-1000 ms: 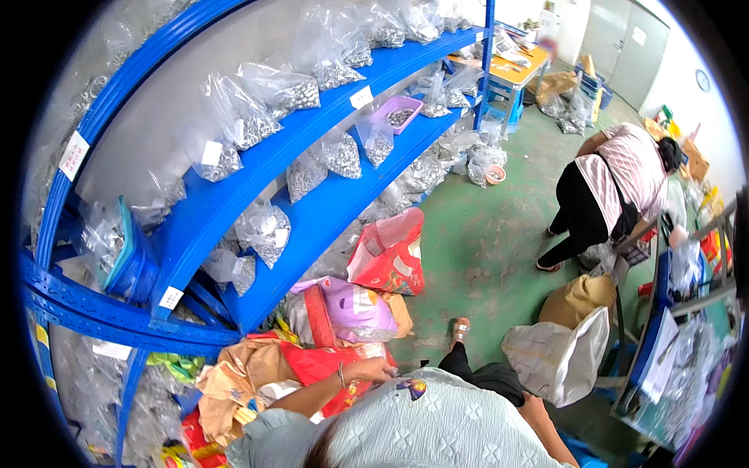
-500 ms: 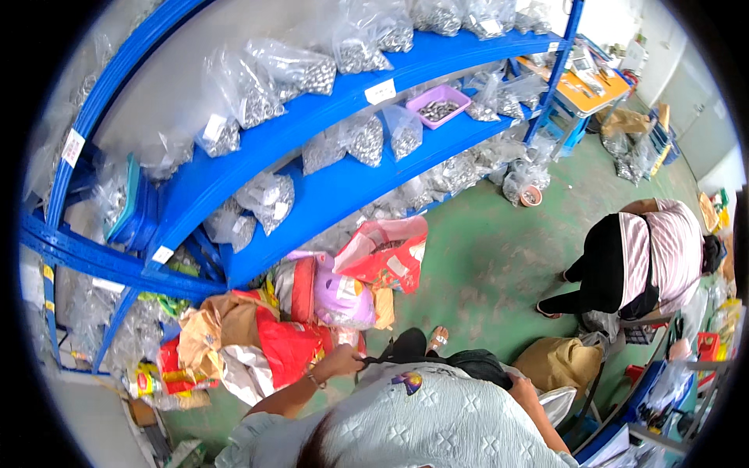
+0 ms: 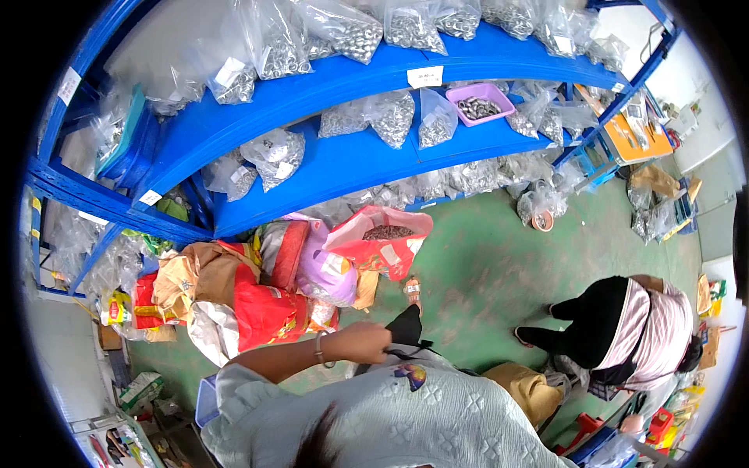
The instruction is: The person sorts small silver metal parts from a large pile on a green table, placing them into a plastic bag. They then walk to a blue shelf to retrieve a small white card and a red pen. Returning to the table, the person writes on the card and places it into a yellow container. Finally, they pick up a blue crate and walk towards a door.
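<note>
Black strap (image 3: 405,356), just beside the curled left hand (image 3: 360,342) (cannot tell whether pinched), right hand out of view

The right hand was out of view — fingertips of the left hand (image 3: 355,343) hidden — far bags (image 3: 273,43) cut off.

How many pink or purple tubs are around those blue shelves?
2: a lilac tub on a blue shelf and a round pinkish tub on the floor by clear bags. Others may be hidden.
</note>
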`<state>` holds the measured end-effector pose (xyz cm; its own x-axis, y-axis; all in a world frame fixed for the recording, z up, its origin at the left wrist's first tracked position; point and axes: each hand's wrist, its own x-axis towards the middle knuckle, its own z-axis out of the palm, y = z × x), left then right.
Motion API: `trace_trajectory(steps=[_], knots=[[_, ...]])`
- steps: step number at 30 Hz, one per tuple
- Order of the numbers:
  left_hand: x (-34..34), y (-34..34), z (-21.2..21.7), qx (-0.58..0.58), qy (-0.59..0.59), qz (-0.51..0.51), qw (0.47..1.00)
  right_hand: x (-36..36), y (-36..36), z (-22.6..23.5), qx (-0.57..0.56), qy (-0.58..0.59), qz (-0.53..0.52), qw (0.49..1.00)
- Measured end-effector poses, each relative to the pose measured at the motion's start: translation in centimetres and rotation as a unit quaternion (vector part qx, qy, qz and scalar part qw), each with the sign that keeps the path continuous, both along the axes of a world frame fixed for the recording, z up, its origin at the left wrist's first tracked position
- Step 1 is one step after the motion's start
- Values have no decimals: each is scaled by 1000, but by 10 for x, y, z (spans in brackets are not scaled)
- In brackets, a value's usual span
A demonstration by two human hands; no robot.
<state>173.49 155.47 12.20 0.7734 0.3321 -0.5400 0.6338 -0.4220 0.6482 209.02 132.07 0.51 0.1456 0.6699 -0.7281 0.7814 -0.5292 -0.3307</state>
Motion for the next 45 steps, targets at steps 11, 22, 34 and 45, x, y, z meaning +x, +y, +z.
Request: trace_trajectory(steps=[11, 22, 34, 45], knots=[[72, 56, -150, -212, -162, -43, 963, 59, 103, -79, -123, 16, -8, 992], [52, 38, -242, -420, -293, 523, 682, 98, 262, -126, -229, 135, -17, 964], [107, -45, -330, -471, -150, 783, 377, -217, 728, -40, 636, 6, 447, 628], [169, -48, -356, -476, -183, 814, 279, -175, 814, -58, 360, -276, 642, 618]])
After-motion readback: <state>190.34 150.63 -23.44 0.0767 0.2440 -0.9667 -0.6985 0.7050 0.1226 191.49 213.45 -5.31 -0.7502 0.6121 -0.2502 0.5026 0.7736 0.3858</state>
